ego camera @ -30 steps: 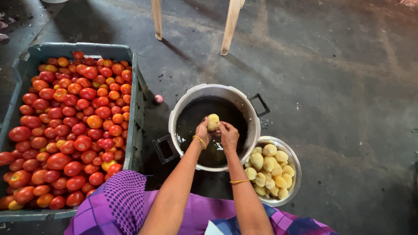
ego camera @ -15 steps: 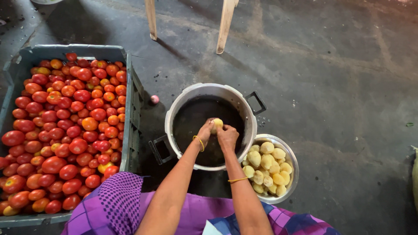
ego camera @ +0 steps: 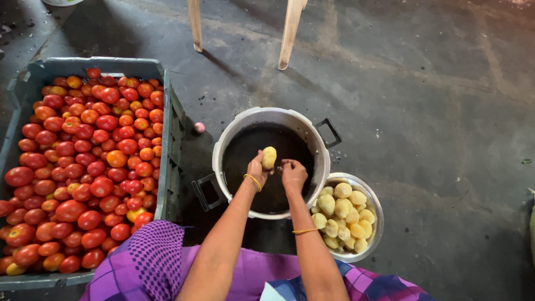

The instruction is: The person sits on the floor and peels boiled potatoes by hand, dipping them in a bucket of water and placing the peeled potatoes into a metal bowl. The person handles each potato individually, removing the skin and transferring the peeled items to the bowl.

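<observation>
Crate (ego camera: 167,100), left: grey-green; tomatoes (ego camera: 83,161) red, orange, a few yellow. Pot (ego camera: 262,116), centre: silver rim, black handles, dark inside. Potato (ego camera: 269,158): pale yellow. Bowl (ego camera: 379,209), right: silver, with pale yellow potatoes. Cloth (ego camera: 159,262), near: purple, checked. Bangles (ego camera: 253,180): yellow. Floor (ego camera: 434,100): dark grey.

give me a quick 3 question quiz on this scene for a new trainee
1. True or false: the left hand holds a peeled yellow potato over the large round metal pot with black handles.
2. Which container holds the red and orange tomatoes? A) small round steel bowl B) grey plastic crate C) woven basket
3. Fill in: the small round steel bowl of peeled yellow potatoes sits on the pot's ____ side, as the person sees it.

Key
1. True; the right hand is just beside it, fingers curled, holding no potato.
2. B
3. Right, next to the pot on the dark concrete floor.
</observation>
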